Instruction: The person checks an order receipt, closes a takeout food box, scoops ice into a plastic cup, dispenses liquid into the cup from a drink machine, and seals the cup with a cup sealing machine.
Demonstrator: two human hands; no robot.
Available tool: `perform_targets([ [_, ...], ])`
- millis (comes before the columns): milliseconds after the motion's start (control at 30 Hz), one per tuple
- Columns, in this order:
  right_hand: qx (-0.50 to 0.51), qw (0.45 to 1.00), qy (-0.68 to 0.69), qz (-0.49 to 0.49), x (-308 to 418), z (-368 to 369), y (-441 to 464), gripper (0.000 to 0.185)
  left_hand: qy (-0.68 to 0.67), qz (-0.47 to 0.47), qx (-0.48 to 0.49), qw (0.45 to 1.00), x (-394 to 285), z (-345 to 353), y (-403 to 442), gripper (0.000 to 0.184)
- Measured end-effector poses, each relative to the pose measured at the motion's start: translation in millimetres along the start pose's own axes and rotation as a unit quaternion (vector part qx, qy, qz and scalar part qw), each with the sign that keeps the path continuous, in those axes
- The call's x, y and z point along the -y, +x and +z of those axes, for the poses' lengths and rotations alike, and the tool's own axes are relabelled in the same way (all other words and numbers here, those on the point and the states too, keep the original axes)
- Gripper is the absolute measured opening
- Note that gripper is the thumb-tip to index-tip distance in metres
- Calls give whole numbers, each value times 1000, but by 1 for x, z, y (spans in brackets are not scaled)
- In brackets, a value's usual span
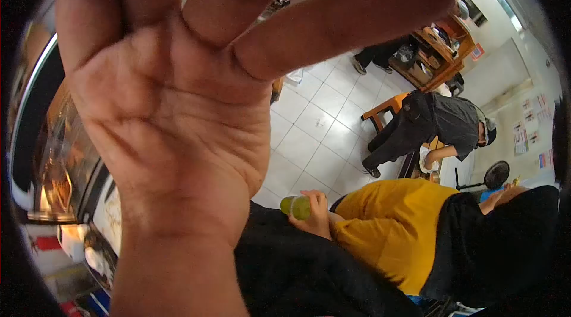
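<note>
Right in front of the camera, my right hand (184, 103) fills much of the view with its palm facing me. It comes up from the lower edge, and its fingers are apart, two of them stretched toward the top and upper right. The fingers on its left side are bent and partly cut off by the view's edge. Nothing lies in the palm. My left hand is not in view.
The view is turned sideways. A person in yellow trousers (392, 228) is close by, near a hand gripping a rounded green object (295, 207). Farther off, a person in dark clothes (446, 118) bends over beside an orange stool (380, 109). Wooden shelves (431, 55) stand behind.
</note>
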State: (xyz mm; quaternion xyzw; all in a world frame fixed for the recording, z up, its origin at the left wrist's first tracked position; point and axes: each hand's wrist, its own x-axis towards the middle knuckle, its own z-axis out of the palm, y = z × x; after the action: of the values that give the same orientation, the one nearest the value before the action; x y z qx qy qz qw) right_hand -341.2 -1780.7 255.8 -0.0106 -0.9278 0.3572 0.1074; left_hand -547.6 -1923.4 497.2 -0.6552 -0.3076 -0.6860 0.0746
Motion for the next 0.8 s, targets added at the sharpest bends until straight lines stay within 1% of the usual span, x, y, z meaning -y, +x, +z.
perform_targets([
  [133,-48,993,23,102,-25,38,40,70,-13,28,-65,997,25,-42,-5,31],
  [233,-93,987,-5,131,-33,52,68,70,-17,56,-123,991,40,-69,-4,29],
  [300,-119,982,14,143,-47,62,87,71,-27,80,-156,984,52,-88,-9,27],
  [367,-132,976,33,168,-41,66,112,70,-35,88,-177,980,72,-114,-1,26],
  [467,-170,963,-1,209,-36,68,150,69,-47,91,-198,975,115,-151,29,24],
  [600,-201,944,-19,259,-65,59,197,68,-48,92,-223,969,165,-194,64,23],
  [700,-204,936,-46,284,-96,35,232,68,0,94,-260,961,194,-232,77,23],
  [800,-193,932,-52,303,-145,6,277,69,51,97,-289,951,221,-262,85,24],
])
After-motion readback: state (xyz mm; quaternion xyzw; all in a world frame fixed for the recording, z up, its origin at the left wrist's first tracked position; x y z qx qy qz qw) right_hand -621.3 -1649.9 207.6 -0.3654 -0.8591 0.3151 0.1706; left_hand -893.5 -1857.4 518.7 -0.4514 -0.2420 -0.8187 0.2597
